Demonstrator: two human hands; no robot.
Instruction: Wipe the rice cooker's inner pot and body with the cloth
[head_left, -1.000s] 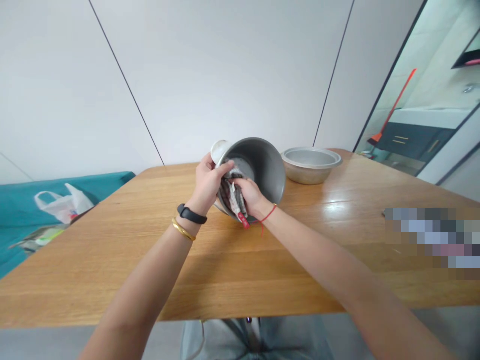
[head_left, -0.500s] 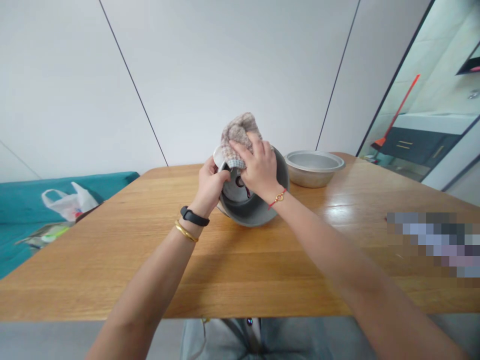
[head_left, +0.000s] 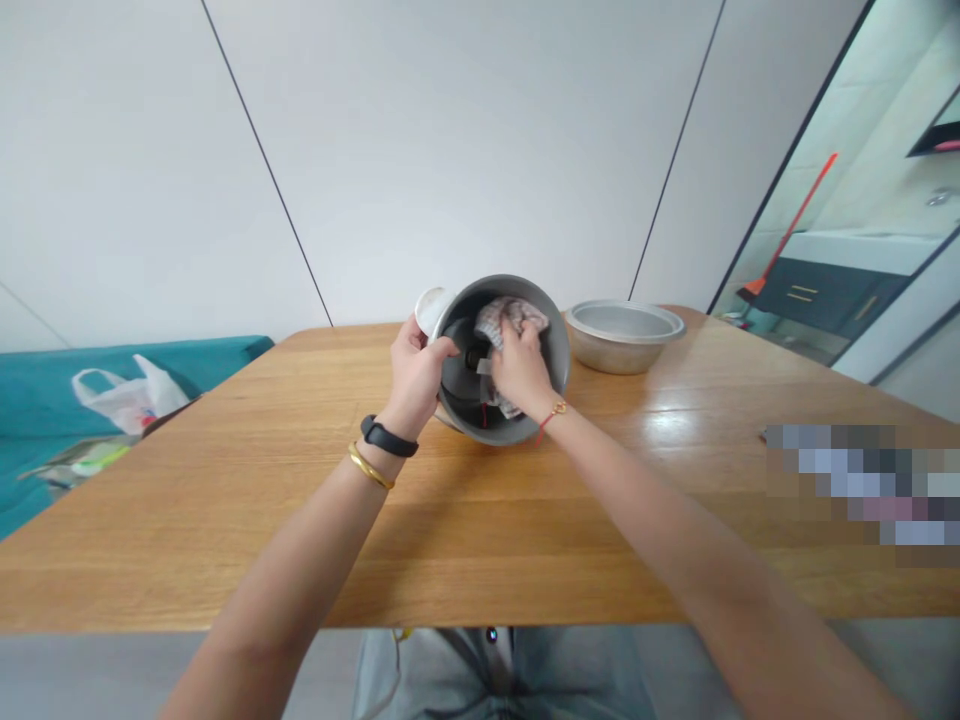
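A round cooker body (head_left: 556, 365), which looks like a rice cooker shell, is tilted with its mouth towards me. Its wall is grey inside, and a small round piece sits at the middle of its dark bottom. My left hand (head_left: 415, 368) is closed on its left rim beside a white handle (head_left: 430, 311), thumb over the edge. My right hand (head_left: 521, 372) reaches inside, fingers pressed on a checked cloth (head_left: 495, 318) that lies against the inner wall. Part of the cloth hangs below the hand. The fingertips are partly hidden in its folds.
A silver metal basin (head_left: 626, 355) stands behind and right of the cooker on the wooden table (head_left: 300, 480). A blurred-out item (head_left: 862, 480) lies at the right edge. Left of the table, a white plastic bag (head_left: 131, 400) rests on a teal sofa (head_left: 225, 358).
My right hand has moved the cloth from the upper rim down into the cooker body. The cooker's mouth is turned more towards me. My left hand keeps its hold at the rim.
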